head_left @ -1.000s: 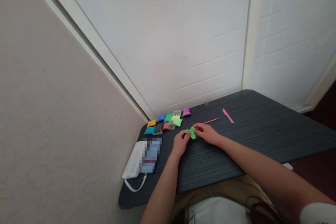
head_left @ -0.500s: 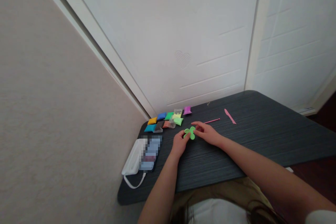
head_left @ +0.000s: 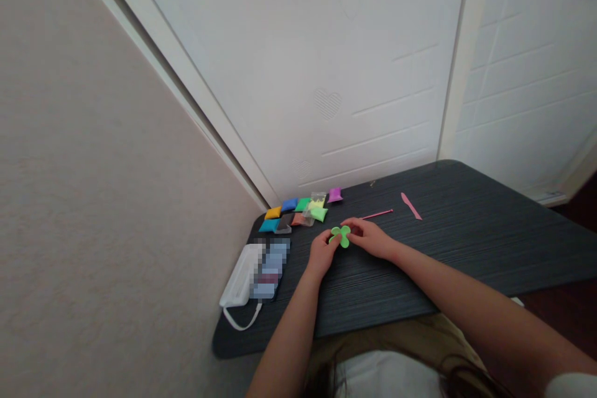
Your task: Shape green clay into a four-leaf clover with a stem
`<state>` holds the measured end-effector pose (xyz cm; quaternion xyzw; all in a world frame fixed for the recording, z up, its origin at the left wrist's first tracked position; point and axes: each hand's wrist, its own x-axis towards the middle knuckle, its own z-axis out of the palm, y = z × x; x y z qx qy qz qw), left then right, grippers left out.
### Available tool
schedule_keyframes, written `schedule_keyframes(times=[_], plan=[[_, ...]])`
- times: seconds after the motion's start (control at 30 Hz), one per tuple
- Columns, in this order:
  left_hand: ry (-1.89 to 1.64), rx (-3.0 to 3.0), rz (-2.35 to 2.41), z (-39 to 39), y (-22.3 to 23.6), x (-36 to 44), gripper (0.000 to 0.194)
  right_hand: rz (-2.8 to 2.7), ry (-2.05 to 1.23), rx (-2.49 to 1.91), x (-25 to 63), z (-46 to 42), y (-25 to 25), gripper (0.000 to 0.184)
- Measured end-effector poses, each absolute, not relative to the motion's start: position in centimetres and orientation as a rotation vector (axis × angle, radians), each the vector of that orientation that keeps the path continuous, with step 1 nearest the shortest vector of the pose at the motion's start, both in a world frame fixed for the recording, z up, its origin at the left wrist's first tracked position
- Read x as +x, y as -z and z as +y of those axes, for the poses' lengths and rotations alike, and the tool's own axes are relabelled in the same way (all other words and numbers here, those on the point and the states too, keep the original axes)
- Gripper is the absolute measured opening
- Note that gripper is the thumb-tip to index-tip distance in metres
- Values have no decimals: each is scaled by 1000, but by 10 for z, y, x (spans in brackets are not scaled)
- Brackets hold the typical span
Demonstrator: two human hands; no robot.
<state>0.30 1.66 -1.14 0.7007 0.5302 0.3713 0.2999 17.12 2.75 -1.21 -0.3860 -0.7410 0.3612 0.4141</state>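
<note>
A light green clover-shaped piece of modelling clay (head_left: 344,237), with several rounded lobes, is between my two hands just above the dark table. My left hand (head_left: 323,253) pinches its left side with thumb and fingers. From the right, my right hand (head_left: 370,238) has its thumb and curled fingers closed at the right lobes. Just beyond my right hand lies a thin pink modelling stick (head_left: 379,214). A pink plastic clay knife (head_left: 411,206) rests farther right.
Clay packets stand at the back left, among them a blue packet (head_left: 290,204) and a purple packet (head_left: 334,194). A phone (head_left: 270,270) and a white case (head_left: 242,275) with a strap lie at the left edge of the dark table (head_left: 489,230). A white panel (head_left: 373,62) rises behind.
My right-hand fingers have drawn in closer to the clover's right lobes. My left hand keeps its pinch. The whole view has shifted slightly.
</note>
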Motion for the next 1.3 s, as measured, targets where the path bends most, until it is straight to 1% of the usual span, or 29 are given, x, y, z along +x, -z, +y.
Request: schedule_keyframes(times=[0.33, 0.47, 0.83, 1.03, 1.13, 1.23, 1.3], plan=[[-1097, 1851, 1411, 17, 12, 4, 23, -1877, -857, -956, 169, 24, 7, 23], [-1121, 1846, 1431, 15, 13, 4, 22, -1887, -847, -947, 169, 23, 8, 26], [-1035, 1841, 1465, 15, 15, 4, 23, -1840, -866, -1019, 166, 22, 11, 33], [-1047, 1884, 1504, 17, 18, 2, 22, -1870, -855, -1032, 166, 22, 12, 33], [-1052, 1982, 1500, 14, 14, 6, 20, -1900, -834, -1052, 166, 23, 13, 30], [-1032, 2157, 1385, 11, 8, 8, 14, -1944, -787, -1094, 167, 23, 12, 23], [-1041, 2175, 1334, 10, 7, 5, 20, -1965, -745, -1144, 169, 23, 11, 21]])
